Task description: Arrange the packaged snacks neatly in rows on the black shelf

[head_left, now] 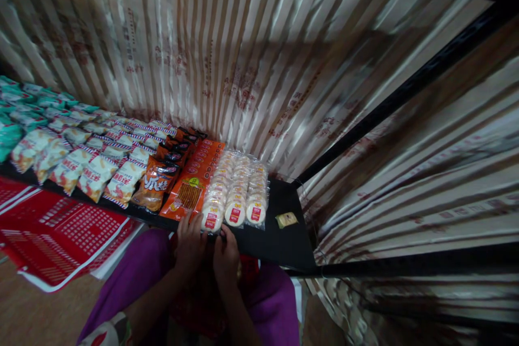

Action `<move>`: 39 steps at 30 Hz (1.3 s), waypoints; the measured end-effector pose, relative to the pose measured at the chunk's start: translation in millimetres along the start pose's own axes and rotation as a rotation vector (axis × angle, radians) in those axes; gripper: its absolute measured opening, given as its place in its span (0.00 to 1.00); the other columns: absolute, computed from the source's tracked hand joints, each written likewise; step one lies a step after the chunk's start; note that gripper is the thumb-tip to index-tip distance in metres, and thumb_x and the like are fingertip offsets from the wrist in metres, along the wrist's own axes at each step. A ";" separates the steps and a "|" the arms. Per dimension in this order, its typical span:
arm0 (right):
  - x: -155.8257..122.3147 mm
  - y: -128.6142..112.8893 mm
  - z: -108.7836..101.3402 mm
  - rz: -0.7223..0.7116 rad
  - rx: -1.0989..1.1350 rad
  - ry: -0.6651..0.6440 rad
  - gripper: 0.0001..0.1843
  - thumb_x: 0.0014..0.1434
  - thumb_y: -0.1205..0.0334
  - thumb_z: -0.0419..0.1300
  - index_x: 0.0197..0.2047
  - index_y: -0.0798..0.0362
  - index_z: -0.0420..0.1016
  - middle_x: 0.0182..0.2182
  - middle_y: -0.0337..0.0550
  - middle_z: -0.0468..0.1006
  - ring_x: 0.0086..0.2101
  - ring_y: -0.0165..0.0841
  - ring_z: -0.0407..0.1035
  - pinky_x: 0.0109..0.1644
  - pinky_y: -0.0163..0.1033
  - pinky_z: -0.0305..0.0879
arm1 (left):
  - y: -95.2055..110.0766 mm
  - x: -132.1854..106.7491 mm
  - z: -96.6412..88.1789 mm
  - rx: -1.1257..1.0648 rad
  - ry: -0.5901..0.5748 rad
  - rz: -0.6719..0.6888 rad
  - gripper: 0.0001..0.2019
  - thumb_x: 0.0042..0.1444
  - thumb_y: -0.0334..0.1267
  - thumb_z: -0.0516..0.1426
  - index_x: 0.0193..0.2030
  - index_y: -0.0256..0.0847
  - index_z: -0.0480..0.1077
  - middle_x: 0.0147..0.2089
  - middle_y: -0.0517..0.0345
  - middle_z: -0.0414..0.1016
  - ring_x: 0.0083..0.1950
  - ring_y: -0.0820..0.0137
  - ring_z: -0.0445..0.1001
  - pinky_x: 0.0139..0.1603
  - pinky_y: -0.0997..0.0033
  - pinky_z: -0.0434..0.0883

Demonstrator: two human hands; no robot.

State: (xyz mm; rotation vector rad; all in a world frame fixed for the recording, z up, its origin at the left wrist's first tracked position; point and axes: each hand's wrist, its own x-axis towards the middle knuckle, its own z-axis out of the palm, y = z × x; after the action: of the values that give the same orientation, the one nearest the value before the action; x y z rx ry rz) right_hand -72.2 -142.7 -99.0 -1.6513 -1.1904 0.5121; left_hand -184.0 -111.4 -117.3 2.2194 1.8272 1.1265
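My left hand (pixel 190 246) and my right hand (pixel 226 259) rest side by side at the front edge of a black shelf (pixel 279 240), just below rows of round white rice crackers in clear packs (pixel 237 189). The fingers of both hands curl at the shelf edge near the front crackers; whether they hold anything is hidden. An orange snack pack (pixel 194 184) lies left of the crackers.
Rows of snack bags (pixel 97 167) fill the shelf to the left, with green packs (pixel 24 102) at the far left. A small yellow packet (pixel 286 219) lies alone on the right. Red baskets (pixel 60 232) sit on the floor. Striped paper lines the walls.
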 end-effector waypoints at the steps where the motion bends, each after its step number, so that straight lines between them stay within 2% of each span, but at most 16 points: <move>1: 0.8 -0.6 0.0 0.018 0.004 -0.005 0.19 0.58 0.56 0.51 0.48 0.54 0.73 0.45 0.51 0.77 0.45 0.40 0.71 0.52 0.48 0.65 | -0.1 0.6 0.4 -0.015 0.004 -0.009 0.20 0.62 0.39 0.46 0.56 0.31 0.65 0.56 0.42 0.70 0.64 0.53 0.58 0.61 0.46 0.59; 6: 3.7 -2.5 -0.5 0.022 0.045 -0.006 0.19 0.57 0.55 0.51 0.48 0.53 0.74 0.43 0.48 0.78 0.43 0.38 0.72 0.49 0.43 0.66 | -0.7 2.3 2.0 -0.066 0.027 -0.070 0.18 0.62 0.42 0.46 0.52 0.35 0.68 0.51 0.45 0.73 0.56 0.56 0.66 0.56 0.49 0.64; 11: 3.9 -1.8 -0.2 0.035 0.067 0.000 0.19 0.57 0.53 0.51 0.46 0.52 0.75 0.43 0.48 0.79 0.43 0.37 0.72 0.49 0.43 0.66 | 1.2 1.9 -3.8 -0.072 0.020 -0.120 0.17 0.62 0.41 0.47 0.50 0.36 0.68 0.47 0.46 0.74 0.50 0.57 0.69 0.51 0.53 0.67; 14: 3.6 -2.6 -0.3 0.061 0.084 -0.012 0.20 0.57 0.52 0.52 0.46 0.53 0.74 0.42 0.49 0.78 0.42 0.37 0.72 0.49 0.42 0.67 | 3.4 1.0 -7.0 -0.103 0.021 -0.132 0.18 0.62 0.41 0.47 0.52 0.34 0.66 0.48 0.45 0.73 0.48 0.58 0.70 0.49 0.55 0.69; 19: 3.1 -4.8 -3.1 0.104 0.112 -0.045 0.21 0.56 0.52 0.53 0.48 0.55 0.73 0.42 0.49 0.77 0.40 0.37 0.72 0.47 0.42 0.67 | 8.4 -1.8 -5.0 -0.150 0.033 -0.122 0.19 0.63 0.41 0.45 0.56 0.36 0.64 0.49 0.46 0.72 0.48 0.59 0.70 0.48 0.56 0.70; 25: 2.9 0.3 -12.0 0.083 0.091 0.040 0.20 0.55 0.50 0.56 0.45 0.53 0.74 0.38 0.48 0.78 0.36 0.37 0.72 0.43 0.42 0.68 | 18.9 -4.8 0.7 -0.209 0.011 -0.106 0.19 0.63 0.40 0.45 0.57 0.37 0.62 0.52 0.45 0.71 0.51 0.59 0.70 0.51 0.53 0.69; 32: 3.6 6.0 -25.7 0.090 0.073 0.095 0.20 0.54 0.48 0.56 0.44 0.53 0.74 0.38 0.48 0.77 0.37 0.37 0.72 0.44 0.42 0.68 | 33.3 -8.7 8.3 -0.271 -0.010 -0.112 0.17 0.63 0.39 0.45 0.54 0.36 0.64 0.47 0.47 0.71 0.49 0.61 0.70 0.49 0.56 0.71; 39: 5.5 20.3 -41.2 0.078 0.052 0.130 0.20 0.56 0.48 0.56 0.45 0.53 0.74 0.38 0.48 0.77 0.37 0.37 0.72 0.44 0.42 0.69 | 50.7 -8.7 12.2 -0.322 -0.065 -0.047 0.16 0.63 0.37 0.44 0.53 0.35 0.63 0.47 0.45 0.70 0.49 0.62 0.70 0.51 0.57 0.71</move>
State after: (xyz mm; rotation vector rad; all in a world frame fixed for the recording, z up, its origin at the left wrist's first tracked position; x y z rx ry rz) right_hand -28.4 -157.7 -98.8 -1.6651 -1.0133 0.4727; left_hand -135.4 -129.3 -106.6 1.9957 1.5377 1.2240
